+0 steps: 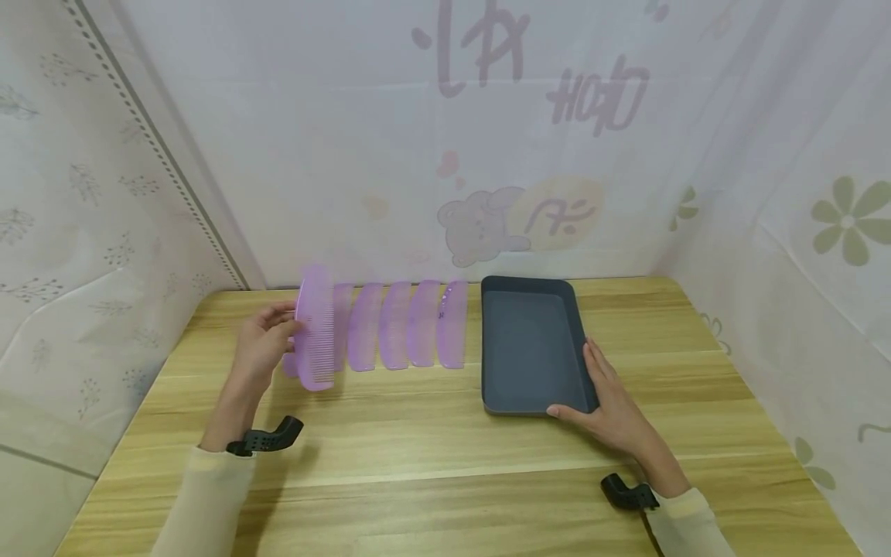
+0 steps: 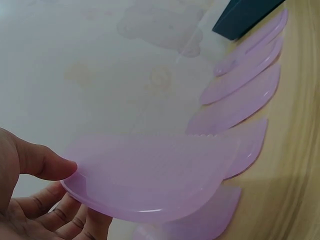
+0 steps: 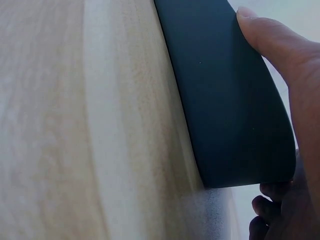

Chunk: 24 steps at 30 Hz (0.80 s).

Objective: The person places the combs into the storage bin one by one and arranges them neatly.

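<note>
My left hand (image 1: 261,340) pinches a translucent purple comb (image 1: 315,333) by its curved back, thumb on one face and fingers on the other. It is upright in the head view, its teeth facing right. Behind and to the right of it, several like purple combs (image 1: 394,325) lie side by side on the table, the leftmost partly hidden by the held one. My right hand (image 1: 612,406) touches the near right corner of a dark grey tray (image 1: 534,410). Its thumb lies at the tray's front rim and its fairly straight fingers along the right wall.
The wooden table (image 1: 418,480) ends at a pale printed cloth (image 1: 334,155) behind the combs and tray. Similar cloth hangs at both sides. The rightmost comb lies a small gap from the tray's left wall. Each wrist wears a black strap mount (image 1: 267,439).
</note>
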{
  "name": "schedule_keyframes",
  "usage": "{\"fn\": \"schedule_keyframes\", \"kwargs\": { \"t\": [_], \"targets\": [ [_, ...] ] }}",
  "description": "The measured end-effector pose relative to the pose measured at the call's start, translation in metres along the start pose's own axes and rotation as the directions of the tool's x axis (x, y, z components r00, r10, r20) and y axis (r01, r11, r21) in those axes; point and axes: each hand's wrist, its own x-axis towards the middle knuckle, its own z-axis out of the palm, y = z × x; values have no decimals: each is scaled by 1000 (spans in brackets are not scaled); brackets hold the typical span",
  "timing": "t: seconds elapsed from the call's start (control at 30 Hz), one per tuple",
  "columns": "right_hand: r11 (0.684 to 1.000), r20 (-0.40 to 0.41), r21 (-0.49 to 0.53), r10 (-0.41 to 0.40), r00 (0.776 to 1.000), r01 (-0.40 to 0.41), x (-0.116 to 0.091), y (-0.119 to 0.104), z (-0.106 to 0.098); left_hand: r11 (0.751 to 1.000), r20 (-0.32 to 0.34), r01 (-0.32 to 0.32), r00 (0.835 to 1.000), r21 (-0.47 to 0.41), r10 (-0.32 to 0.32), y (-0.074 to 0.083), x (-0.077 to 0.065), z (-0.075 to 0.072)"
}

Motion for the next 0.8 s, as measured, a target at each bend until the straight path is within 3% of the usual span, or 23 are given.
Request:
{"fn": "schedule_keyframes", "kwargs": {
  "t": [0.37,0.8],
  "targets": [
    [1000,-3,-6,10,1000,-10,0,1,1,999,41,0,999,32,-2,0,-5,15],
    [1000,1,-9,17,1000,-17,0,-1,0,1000,99,-2,995,-13,4,7,-6,40]
  ]
}}
